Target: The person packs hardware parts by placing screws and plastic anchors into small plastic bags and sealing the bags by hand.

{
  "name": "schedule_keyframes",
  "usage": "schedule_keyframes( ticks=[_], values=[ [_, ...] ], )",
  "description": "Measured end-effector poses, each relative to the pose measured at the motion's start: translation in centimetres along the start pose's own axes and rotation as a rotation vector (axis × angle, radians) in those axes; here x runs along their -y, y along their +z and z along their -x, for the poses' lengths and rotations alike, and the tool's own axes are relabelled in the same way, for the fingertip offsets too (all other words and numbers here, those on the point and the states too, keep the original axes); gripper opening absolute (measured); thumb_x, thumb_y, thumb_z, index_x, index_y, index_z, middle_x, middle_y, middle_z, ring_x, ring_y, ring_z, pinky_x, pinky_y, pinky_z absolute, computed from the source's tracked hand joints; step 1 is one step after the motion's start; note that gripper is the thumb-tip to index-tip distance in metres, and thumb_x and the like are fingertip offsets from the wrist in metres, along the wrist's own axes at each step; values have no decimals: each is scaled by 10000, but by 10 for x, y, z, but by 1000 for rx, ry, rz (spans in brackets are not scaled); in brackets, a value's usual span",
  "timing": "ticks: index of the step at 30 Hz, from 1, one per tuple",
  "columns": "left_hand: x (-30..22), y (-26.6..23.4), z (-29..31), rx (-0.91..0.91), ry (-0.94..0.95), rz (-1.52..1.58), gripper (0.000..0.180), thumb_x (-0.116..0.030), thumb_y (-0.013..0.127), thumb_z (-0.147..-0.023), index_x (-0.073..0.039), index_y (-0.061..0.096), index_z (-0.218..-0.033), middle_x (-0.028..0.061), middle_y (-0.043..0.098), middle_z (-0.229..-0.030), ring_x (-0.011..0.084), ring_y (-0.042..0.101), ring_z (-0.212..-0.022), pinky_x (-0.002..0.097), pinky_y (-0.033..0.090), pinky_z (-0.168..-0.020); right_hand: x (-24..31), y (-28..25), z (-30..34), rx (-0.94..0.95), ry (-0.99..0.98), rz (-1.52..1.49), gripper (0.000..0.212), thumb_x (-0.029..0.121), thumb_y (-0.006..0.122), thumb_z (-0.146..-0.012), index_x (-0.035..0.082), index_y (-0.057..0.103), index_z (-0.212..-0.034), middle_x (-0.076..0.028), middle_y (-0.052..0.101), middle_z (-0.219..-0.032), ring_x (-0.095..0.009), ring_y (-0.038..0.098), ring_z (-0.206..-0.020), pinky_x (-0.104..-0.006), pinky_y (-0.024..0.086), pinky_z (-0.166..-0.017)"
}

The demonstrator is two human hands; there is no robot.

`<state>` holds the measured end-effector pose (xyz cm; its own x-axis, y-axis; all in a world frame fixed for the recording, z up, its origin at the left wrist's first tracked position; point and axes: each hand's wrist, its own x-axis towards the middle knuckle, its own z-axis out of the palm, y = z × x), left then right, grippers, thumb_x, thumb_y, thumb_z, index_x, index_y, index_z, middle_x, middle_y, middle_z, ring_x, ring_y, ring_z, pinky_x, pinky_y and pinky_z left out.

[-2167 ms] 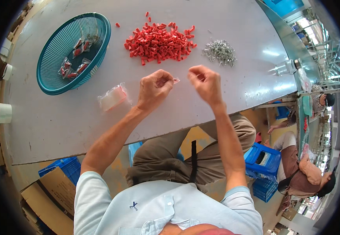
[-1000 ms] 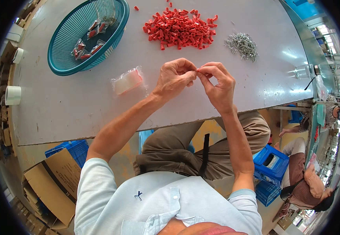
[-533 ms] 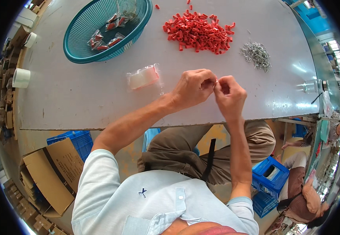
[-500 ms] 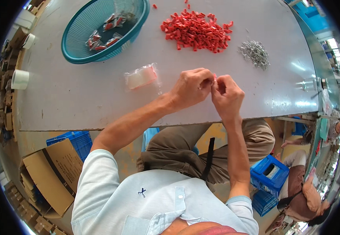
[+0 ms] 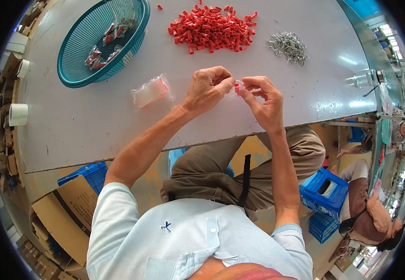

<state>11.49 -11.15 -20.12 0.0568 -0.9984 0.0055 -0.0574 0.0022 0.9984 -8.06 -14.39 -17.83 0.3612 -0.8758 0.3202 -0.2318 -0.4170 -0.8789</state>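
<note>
Left hand (image 5: 205, 89) and right hand (image 5: 266, 101) have parted slightly, showing a red tube (image 5: 237, 87), apparently in clear film (image 5: 234, 95), at upper centre. The left pinches the film; whether the right grips, I cannot tell. Light edge pinches should keep the tube inside.

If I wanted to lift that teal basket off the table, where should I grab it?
Probably by the rim of the basket, one grip on either side, coming from the near side and slightly above. The mouth is wide and faces up, and the rim is a smooth continuous band, while the mesh wall slopes inward below it. The small bags lie inside, so keep it level.
</note>
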Motion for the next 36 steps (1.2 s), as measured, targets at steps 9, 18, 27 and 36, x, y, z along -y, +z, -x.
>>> schedule_keyframes(
  ticks=[9, 18, 27, 36],
  values=[
    [-4, 1, 2, 35, 45, 31, 228, -227, 653, -1047, -10, 725, -1044, 40, 709, -929, 100, 640, -875, 279, 533, -783, -13, 3, 6, -37, 5, -140, 61, 82, 770, -953, 34, 762, -989, -49, 736, -955, -125, 696, -856, -278, 545, -706],
    [-7, 1, 5, 87, 227, -111, 223, -166, 724, -985, -27, 722, -1159, 96, 730, -1147, 172, 687, -1091, 349, 554, -956, -13, 4, 9, -105, 19, -11, 59, 98, 776, -951, 49, 777, -984, -27, 741, -908, -111, 660, -799, -287, 497, -697],
    [2, 13, -5, 127, 172, 18, 132, -20, 700, -895, -21, 739, -1021, 82, 730, -919, 159, 725, -867, 315, 560, -808, -8, -8, 14, -84, 75, -20, 80, 72, 731, -956, 11, 769, -993, -84, 777, -859, -126, 716, -804, -292, 576, -769],
    [5, 2, 0, 191, 114, 119, 32, 49, 655, -973, 39, 659, -1003, 48, 621, -981, 141, 659, -903, 292, 575, -855, -7, -3, 11, -74, 39, -102, 98, 49, 731, -908, -28, 739, -968, -103, 754, -849, -137, 703, -794, -309, 573, -744]
  ],
)
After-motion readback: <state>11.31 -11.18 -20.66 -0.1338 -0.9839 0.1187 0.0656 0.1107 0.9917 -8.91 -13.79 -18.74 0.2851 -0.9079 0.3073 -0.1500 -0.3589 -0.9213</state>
